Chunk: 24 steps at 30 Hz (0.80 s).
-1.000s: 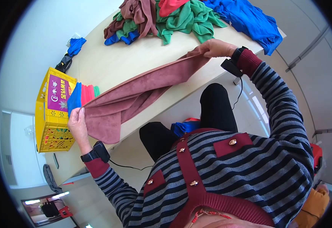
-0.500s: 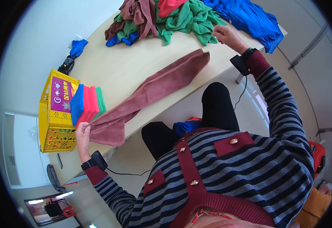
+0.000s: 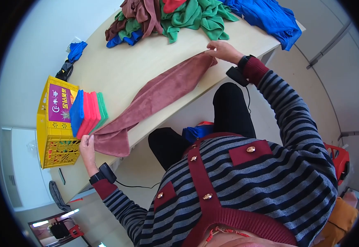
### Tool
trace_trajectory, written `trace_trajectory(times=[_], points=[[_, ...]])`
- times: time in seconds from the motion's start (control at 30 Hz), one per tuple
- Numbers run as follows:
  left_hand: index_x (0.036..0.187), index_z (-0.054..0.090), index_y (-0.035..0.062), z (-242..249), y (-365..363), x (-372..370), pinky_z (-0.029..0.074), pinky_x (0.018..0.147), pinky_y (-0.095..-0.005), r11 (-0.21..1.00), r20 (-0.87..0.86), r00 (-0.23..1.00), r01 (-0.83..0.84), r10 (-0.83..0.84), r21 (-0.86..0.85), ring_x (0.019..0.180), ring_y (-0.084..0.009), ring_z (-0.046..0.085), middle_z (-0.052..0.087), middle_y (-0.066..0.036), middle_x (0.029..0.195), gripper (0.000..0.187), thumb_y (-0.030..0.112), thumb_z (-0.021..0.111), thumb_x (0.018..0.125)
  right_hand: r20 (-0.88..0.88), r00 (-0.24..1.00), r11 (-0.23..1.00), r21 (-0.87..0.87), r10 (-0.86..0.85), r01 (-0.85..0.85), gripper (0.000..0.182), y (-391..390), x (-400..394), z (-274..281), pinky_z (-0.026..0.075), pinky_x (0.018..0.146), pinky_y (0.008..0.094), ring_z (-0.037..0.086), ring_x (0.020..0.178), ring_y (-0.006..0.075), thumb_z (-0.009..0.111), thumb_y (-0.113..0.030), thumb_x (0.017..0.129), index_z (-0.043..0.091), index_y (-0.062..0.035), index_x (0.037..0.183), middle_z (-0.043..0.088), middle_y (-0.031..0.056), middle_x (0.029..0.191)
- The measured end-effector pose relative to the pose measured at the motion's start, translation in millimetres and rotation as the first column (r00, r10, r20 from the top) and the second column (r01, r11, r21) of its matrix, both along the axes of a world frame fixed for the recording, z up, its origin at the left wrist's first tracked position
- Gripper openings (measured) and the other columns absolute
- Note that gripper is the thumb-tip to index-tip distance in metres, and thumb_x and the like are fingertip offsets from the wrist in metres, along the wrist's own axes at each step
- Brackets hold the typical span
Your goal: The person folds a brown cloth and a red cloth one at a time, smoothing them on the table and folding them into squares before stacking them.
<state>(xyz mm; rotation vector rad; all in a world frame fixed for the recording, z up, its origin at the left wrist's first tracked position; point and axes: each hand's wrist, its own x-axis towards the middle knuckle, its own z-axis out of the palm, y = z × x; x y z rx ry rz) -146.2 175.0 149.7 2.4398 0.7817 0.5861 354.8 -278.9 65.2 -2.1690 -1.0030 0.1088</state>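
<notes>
A long mauve-brown cloth [image 3: 159,98], folded lengthwise with its near end fanned out, stretches diagonally across the table. My left hand [image 3: 88,149] pinches its near-left end at the table's edge. At the far-right end, my right hand [image 3: 225,52] has thumb and fingers closed on the cloth's corner. Beside my left hand stand folded cloths in blue [image 3: 76,114], pinkish red [image 3: 90,117] and green [image 3: 101,110], leaning upright against a yellow crate [image 3: 60,152] with a purple label.
At the back of the table [image 3: 118,78] lie heaps of loose brown [image 3: 144,14], green [image 3: 192,18] and blue [image 3: 266,18] cloths. A small blue cloth [image 3: 77,50] rests by the wall. A phone [image 3: 61,176] lies near the crate. Cables hang from my wrist devices.
My right hand has come left and down from above the table onto the cloth's far end and closed on it. My left hand keeps its hold, and the view has shifted slightly.
</notes>
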Motion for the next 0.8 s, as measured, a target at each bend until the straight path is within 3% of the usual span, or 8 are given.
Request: trace_trajectory(times=[0.03, 0.2, 0.3, 0.4, 0.47, 0.57, 0.73, 0.8], points=[[0.083, 0.053, 0.0042, -4, 2, -3, 0.034, 0.061, -0.0221, 1.000, 0.003, 1.000, -0.002, 0.002, 0.002, 0.071, -0.0044, 0.038, 0.041, 0.005, 0.076, 0.017, 0.007, 0.063, 0.097, 0.008, 1.000, 0.999, -0.038, 0.000, 0.001, 0.041, 6, 4, -4, 0.054, 0.081, 0.0389, 0.069, 0.092, 0.0323, 0.069, -0.036, 0.088, 0.068, -0.0034, 0.112, 0.071, 0.0163, 0.101], [0.088, 0.054, 0.0033, -14, -1, -20, 0.039, 0.068, -0.0216, 0.988, 0.040, 0.999, 0.011, -0.005, -0.152, 0.077, -0.0052, 0.043, 0.047, 0.004, 0.081, 0.012, 0.005, 0.060, 0.097, 0.096, 0.991, 0.991, -0.107, 0.094, -0.083, 0.032, 30, 6, -9, 0.054, 0.079, 0.0376, 0.069, 0.089, 0.0308, 0.068, -0.028, 0.086, 0.068, -0.0051, 0.109, 0.071, 0.0155, 0.098], [0.091, 0.055, 0.0026, -19, -5, -29, 0.041, 0.073, -0.0217, 0.966, 0.078, 0.997, 0.012, 0.008, -0.258, 0.081, -0.0059, 0.046, 0.050, 0.003, 0.085, 0.007, 0.004, 0.058, 0.097, -0.072, 0.989, 0.970, -0.198, 0.130, -0.142, 0.025, 28, 10, -4, 0.055, 0.076, 0.0367, 0.069, 0.086, 0.0288, 0.066, -0.021, 0.083, 0.069, -0.0068, 0.104, 0.072, 0.0132, 0.094], [0.097, 0.057, 0.0012, -23, 1, -38, 0.042, 0.078, -0.0220, 0.949, 0.031, 0.999, -0.030, 0.041, -0.314, 0.085, -0.0067, 0.049, 0.053, 0.002, 0.090, 0.002, 0.003, 0.056, 0.098, -0.103, 0.989, 0.977, -0.171, 0.111, -0.127, 0.022, 28, 11, -4, 0.055, 0.074, 0.0364, 0.069, 0.085, 0.0281, 0.064, -0.017, 0.082, 0.069, -0.0076, 0.101, 0.072, 0.0117, 0.091], [0.097, 0.057, 0.0011, -27, 7, -39, 0.042, 0.077, -0.0222, 0.960, 0.013, 0.999, -0.043, 0.049, -0.276, 0.084, -0.0067, 0.049, 0.054, 0.002, 0.089, 0.003, 0.004, 0.057, 0.098, -0.117, 0.988, 0.980, -0.159, 0.105, -0.123, 0.020, 26, 11, -3, 0.055, 0.073, 0.0362, 0.069, 0.084, 0.0277, 0.063, -0.016, 0.082, 0.069, -0.0080, 0.100, 0.072, 0.0109, 0.090], [0.097, 0.059, 0.0007, -34, 16, -44, 0.042, 0.076, -0.0227, 0.978, -0.022, 0.997, -0.076, 0.074, -0.195, 0.083, -0.0068, 0.049, 0.054, 0.002, 0.087, 0.005, 0.005, 0.057, 0.098, -0.185, 0.971, 0.982, -0.079, 0.153, -0.170, 0.018, 26, 6, -1, 0.053, 0.068, 0.0309, 0.065, 0.076, 0.0156, 0.062, -0.008, 0.083, 0.066, -0.0055, 0.101, 0.068, 0.0058, 0.081], [0.090, 0.058, 0.0014, -35, 17, -39, 0.041, 0.073, -0.0222, 0.987, 0.000, 0.995, -0.102, 0.103, -0.125, 0.079, -0.0061, 0.046, 0.051, 0.003, 0.082, 0.011, 0.008, 0.060, 0.098, -0.259, 0.956, 0.976, -0.128, 0.138, -0.176, 0.017, 28, 2, 1, 0.053, 0.068, 0.0310, 0.064, 0.074, 0.0158, 0.062, -0.009, 0.085, 0.067, -0.0051, 0.101, 0.068, 0.0059, 0.081], [0.087, 0.058, 0.0026, -32, 17, -40, 0.042, 0.073, -0.0216, 0.989, 0.006, 0.993, -0.113, 0.114, -0.096, 0.078, -0.0055, 0.046, 0.050, 0.003, 0.080, 0.012, 0.008, 0.061, 0.097, 0.000, 0.980, 0.971, -0.139, 0.198, -0.197, 0.015, 32, 5, -7, 0.054, 0.069, 0.0333, 0.067, 0.076, 0.0209, 0.065, -0.014, 0.084, 0.068, -0.0059, 0.097, 0.070, 0.0092, 0.083]])
